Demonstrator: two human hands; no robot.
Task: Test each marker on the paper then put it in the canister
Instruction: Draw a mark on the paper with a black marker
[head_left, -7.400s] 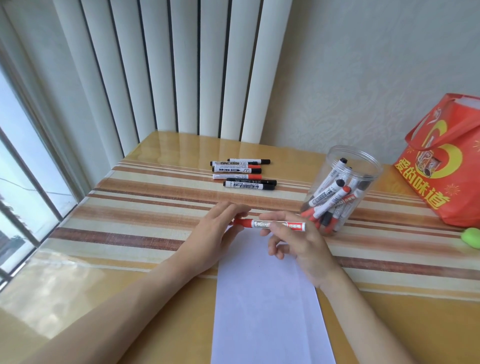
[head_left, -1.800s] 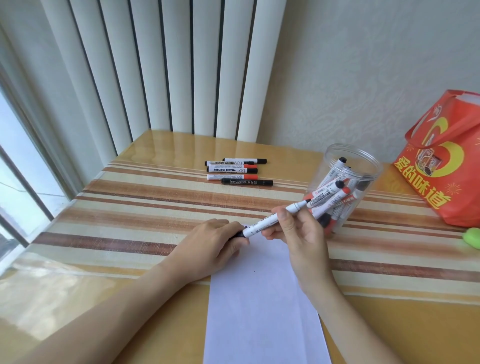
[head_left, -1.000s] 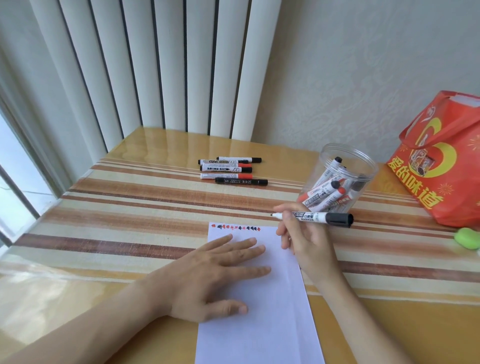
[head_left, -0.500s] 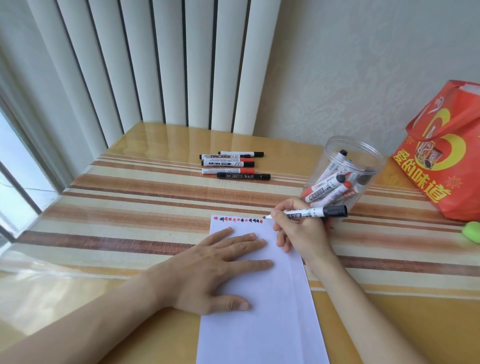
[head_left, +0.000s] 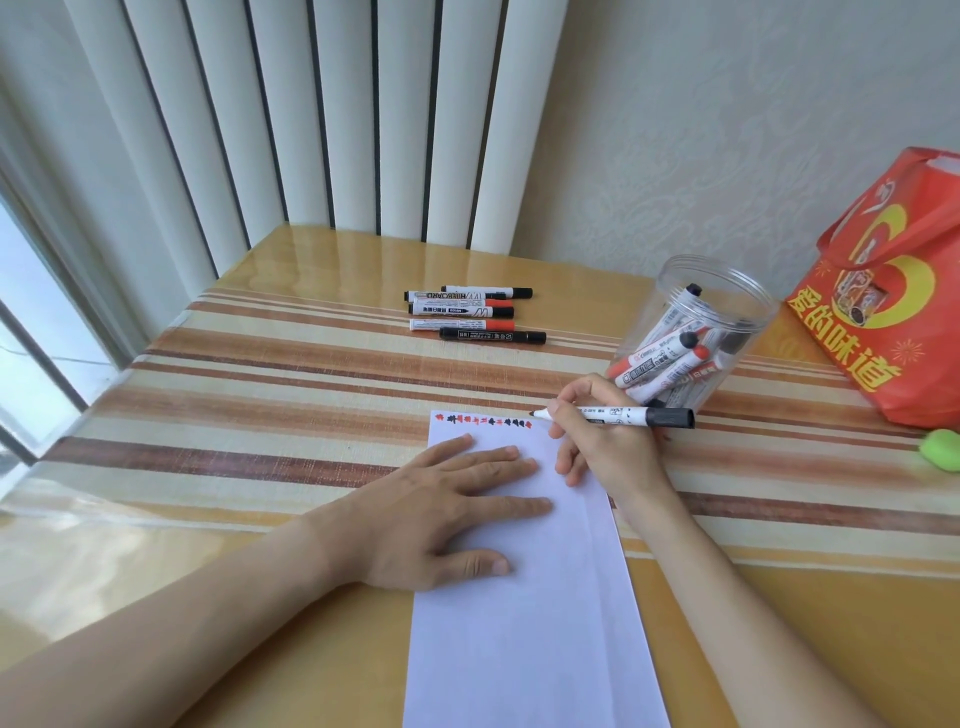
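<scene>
Fingers (head_left: 563, 415) of the right hand (head_left: 605, 447) pinch the uncapped marker (head_left: 618, 415), its tip at the paper (head_left: 535, 597)'s far edge beside the test marks (head_left: 483, 421). Biggest risk: the tip slips off the edge and inks the tablecloth (head_left: 260, 415). Lesser: the flat, straight-fingered left hand (head_left: 447, 509) eases and the sheet shifts. Smallest: the canister (head_left: 696, 338), just right, gets nudged.

You see white paper (head_left: 524, 623) with row of red and black test marks (head_left: 483, 421) along top edge. Your marker (head_left: 618, 415): white barrel, black cap. Tablecloth (head_left: 260, 395): cream, orange, brown stripes. Clear canister (head_left: 696, 332). Red-orange bag (head_left: 893, 301), yellow lettering. Spare markers (head_left: 475, 314): black- and red-capped.
</scene>
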